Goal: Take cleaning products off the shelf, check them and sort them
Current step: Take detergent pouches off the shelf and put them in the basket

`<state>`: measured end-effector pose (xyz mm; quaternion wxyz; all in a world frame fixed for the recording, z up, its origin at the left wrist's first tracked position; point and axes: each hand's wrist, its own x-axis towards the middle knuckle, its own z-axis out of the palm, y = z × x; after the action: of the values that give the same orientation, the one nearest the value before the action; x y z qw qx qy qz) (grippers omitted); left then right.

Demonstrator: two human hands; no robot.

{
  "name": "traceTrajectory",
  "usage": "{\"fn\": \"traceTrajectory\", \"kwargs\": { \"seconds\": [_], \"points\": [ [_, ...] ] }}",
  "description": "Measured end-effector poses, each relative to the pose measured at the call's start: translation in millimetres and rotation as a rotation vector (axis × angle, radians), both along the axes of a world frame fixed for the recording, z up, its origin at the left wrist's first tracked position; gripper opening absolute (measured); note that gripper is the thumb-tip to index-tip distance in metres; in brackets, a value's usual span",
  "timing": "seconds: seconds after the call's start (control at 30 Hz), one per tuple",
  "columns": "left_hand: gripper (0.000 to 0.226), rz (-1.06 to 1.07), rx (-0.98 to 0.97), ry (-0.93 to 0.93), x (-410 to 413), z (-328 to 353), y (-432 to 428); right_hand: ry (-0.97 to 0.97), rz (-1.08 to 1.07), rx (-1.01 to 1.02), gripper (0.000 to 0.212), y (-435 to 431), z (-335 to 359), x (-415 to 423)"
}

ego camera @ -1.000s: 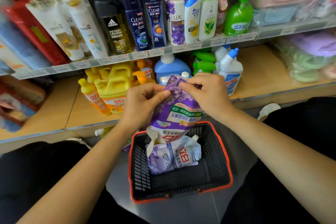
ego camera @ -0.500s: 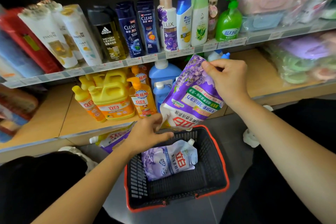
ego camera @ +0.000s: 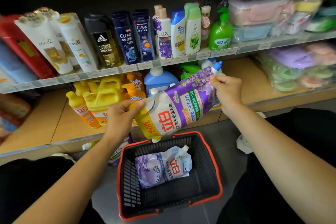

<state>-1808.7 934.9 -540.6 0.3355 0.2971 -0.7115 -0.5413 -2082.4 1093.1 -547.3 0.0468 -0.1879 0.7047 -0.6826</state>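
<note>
Centre of frame: purple-and-white detergent pouch (ego camera: 174,107) is held tilted in the air, printed face to the camera. It is above the basket (ego camera: 127,183) and in front of the lower shelf (ego camera: 45,129).

Left hand (ego camera: 121,114) grips the pouch's lower, yellow-banded end, thumb on the front, fingers curled behind (white spout cap points down toward the basket). Right hand (ego camera: 225,91), right of centre, pinches the upper end, fingers curled on the top edge.

Lower centre: black basket with red rim stands on the floor. A second, paler pouch (ego camera: 163,165) lies flat inside, spout toward upper right. A third pouch (ego camera: 118,151) lies just left of the basket, partly hidden by the left forearm.

Lower shelf, left of centre: yellow bottles (ego camera: 101,96); blue jug (ego camera: 158,80) behind the held pouch. Upper shelf: shampoo bottles (ego camera: 127,38) in a row, green pump bottle (ego camera: 220,32) at their right.
</note>
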Motion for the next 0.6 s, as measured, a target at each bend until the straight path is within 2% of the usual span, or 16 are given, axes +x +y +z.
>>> {"fn": "traceTrajectory", "kwargs": {
  "seconds": [0.27,0.37,0.43,0.5,0.6],
  "points": [
    [0.008,-0.036,-0.308,0.004,2,21,5,-0.134,0.033,0.209,0.024,-10,-37,-1],
    [0.011,-0.028,-0.420,-0.006,-1,26,4,-0.117,0.129,0.302,0.009,-14,-38,13],
    [0.010,-0.066,-0.527,-0.020,-4,26,5,-0.040,0.283,0.310,0.015,-18,-32,28],
    [0.018,-0.123,-0.652,-0.054,-6,22,7,0.126,0.526,0.372,0.036,-23,-23,45],
    [0.019,-0.164,-0.715,-0.093,-5,18,5,0.234,0.809,0.415,0.054,-31,-19,74]
  ]
}}
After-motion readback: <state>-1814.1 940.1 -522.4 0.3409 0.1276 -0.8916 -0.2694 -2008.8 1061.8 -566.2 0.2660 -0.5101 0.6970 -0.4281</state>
